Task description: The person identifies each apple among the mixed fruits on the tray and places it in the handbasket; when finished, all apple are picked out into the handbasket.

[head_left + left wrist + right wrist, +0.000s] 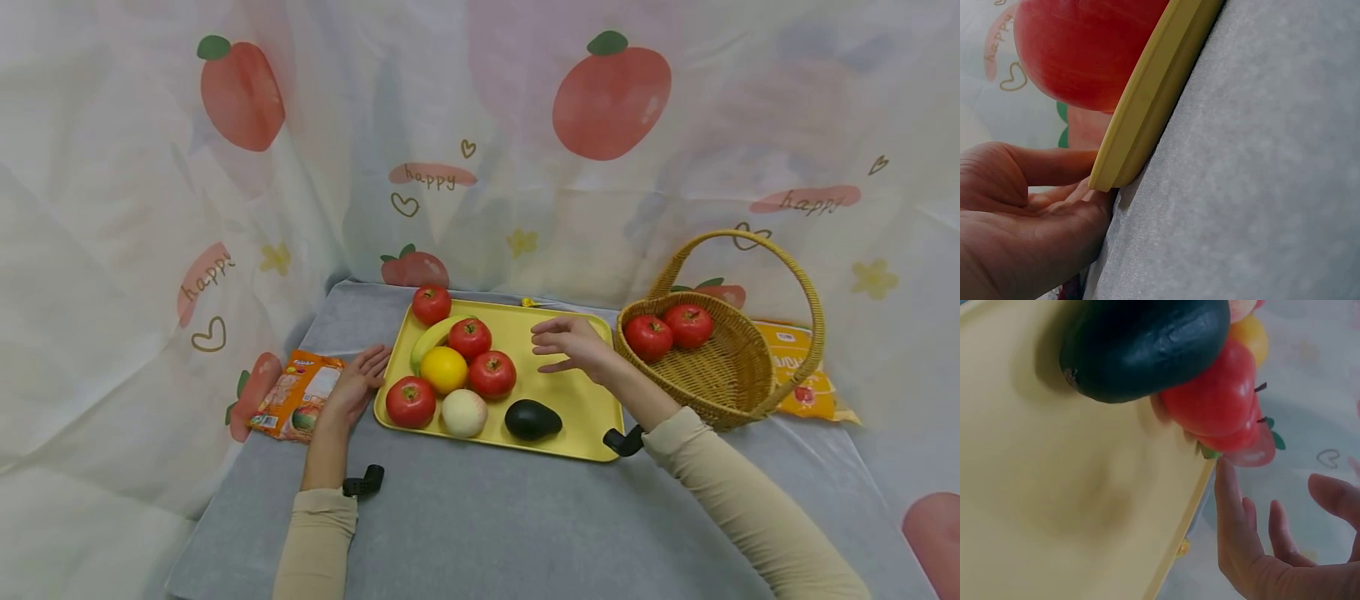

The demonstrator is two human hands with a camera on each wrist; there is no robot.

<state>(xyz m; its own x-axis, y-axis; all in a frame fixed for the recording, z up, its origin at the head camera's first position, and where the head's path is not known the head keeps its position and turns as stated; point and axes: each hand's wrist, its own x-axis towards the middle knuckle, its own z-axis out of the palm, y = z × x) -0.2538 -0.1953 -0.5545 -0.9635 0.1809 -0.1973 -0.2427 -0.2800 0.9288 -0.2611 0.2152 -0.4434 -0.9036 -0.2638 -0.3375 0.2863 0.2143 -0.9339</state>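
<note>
My left hand (357, 385) is at the left edge of a yellow tray (577, 433), its fingers straight and touching the rim. In the left wrist view the thumb meets the tray's edge, close below a red apple (1085, 50). Over the tray's right part, my right hand (576, 345) hovers with fingers spread and nothing in them. Several red apples (492, 374), a banana (431, 342), a yellow round fruit (443, 370), a pale peach-like fruit (464, 413) and a dark avocado (533, 420) lie on the tray. The avocado (1147, 347) looms large in the right wrist view.
A wicker basket (720, 367) with a tall handle stands right of the tray, holding two red apples (687, 326). Behind it lies a yellow-orange packet (806, 375). An orange snack bag (296, 392) lies left of the tray. A small yellow item (529, 302) sits behind the tray.
</note>
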